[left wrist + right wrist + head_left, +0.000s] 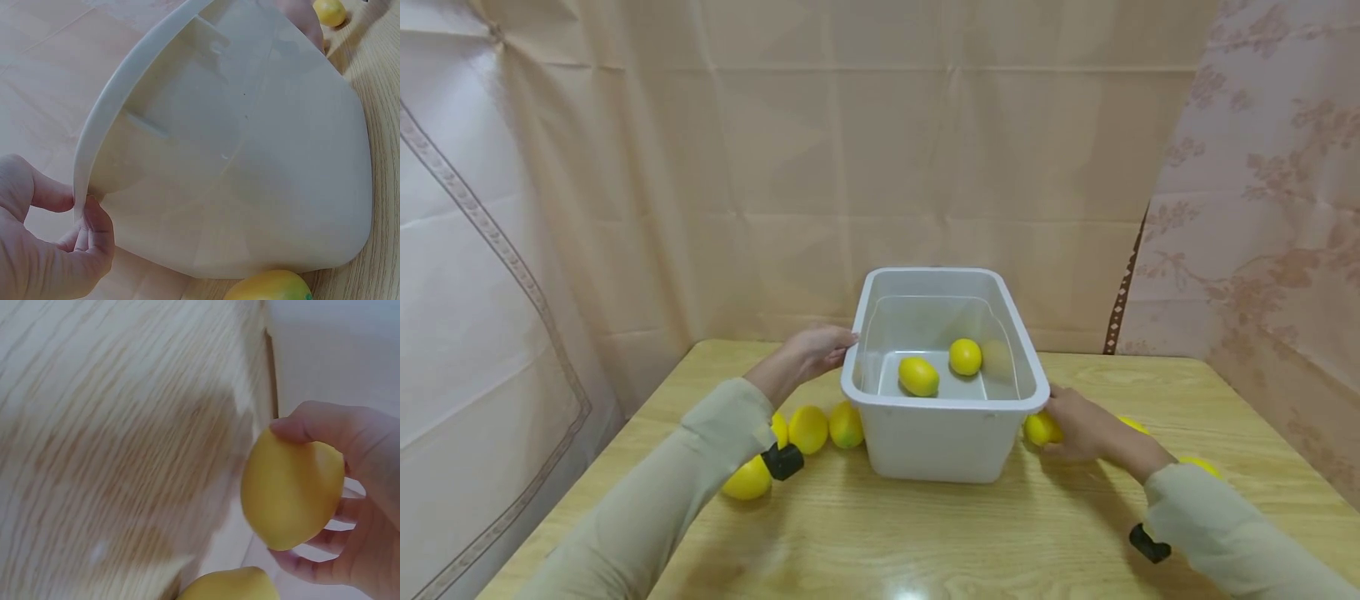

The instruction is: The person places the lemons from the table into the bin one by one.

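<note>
A light grey plastic bin stands at mid-table with two yellow lemons inside. My left hand pinches its left rim; the left wrist view shows the thumb and curled fingers of this hand on either side of the bin's edge. Beside the bin's right wall, my right hand holds a lemon. In the right wrist view this lemon sits between the thumb and fingers of the hand, outside the bin.
Several lemons lie on the wooden table left of the bin, one close to its wall. Two more show partly behind my right arm. Beige cloth hangs behind the table.
</note>
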Tool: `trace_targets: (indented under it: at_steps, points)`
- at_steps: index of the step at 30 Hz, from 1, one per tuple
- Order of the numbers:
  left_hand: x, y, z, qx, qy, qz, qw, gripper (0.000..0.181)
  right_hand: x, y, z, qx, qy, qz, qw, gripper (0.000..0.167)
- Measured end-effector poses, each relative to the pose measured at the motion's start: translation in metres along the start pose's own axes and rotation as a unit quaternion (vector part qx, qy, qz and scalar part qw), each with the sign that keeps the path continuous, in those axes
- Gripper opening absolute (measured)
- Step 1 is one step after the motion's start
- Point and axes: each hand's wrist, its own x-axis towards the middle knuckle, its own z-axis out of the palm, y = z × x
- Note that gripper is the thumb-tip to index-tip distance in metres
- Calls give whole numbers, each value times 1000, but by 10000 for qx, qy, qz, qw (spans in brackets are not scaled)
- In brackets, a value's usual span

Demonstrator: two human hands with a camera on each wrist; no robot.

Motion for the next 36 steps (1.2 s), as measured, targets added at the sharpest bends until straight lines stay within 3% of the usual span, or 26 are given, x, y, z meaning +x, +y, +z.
trace_targets:
  at_steps: [5,19,36]
  points:
    - [1,0,-1,-17,19,-60,10000,38,-2,0,3,-274,81,200,9994,51]
    - [0,2,0,10,21,-71,10000,39,-1,-3,-1,-369,42,624,9974,53]
    - [-1,2,-1,38,-44,-75,10000,39,7,-5,-7,-556,267,577,9964,52]
